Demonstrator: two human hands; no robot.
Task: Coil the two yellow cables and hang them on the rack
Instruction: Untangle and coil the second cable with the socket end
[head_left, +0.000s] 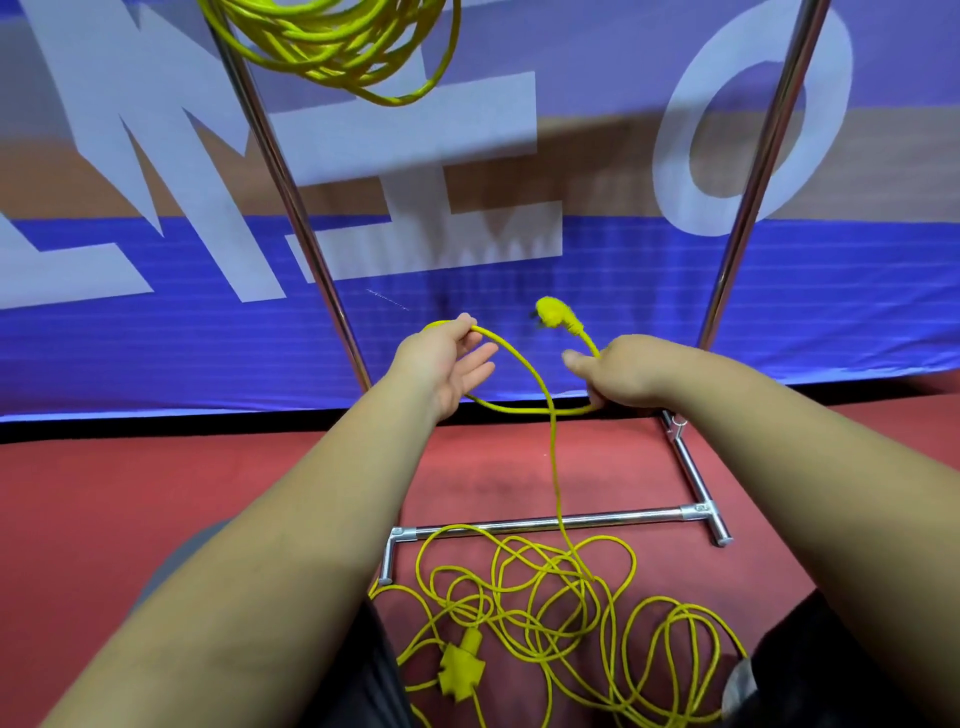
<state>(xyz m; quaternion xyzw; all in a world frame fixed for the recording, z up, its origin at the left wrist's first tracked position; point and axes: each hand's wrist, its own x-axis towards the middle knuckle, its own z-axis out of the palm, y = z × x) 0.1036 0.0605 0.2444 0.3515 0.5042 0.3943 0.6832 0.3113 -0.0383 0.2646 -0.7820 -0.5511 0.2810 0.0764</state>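
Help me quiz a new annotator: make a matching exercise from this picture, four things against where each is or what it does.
Things: 1 coiled cable; 2 plug; 3 socket block; 4 left hand.
States: A lying on the red floor amid the loose cable; B hanging at the top; C sticking up above the right hand; D pinching a raised loop.
Pairs: 1-B; 2-C; 3-A; 4-D.

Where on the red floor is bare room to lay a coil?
Bare red floor lies left of the rack's crossbar, below the banner. A smaller patch lies between crossbar and banner, crossed by one hanging strand. Crowded: the loose cable heaped before the crossbar.
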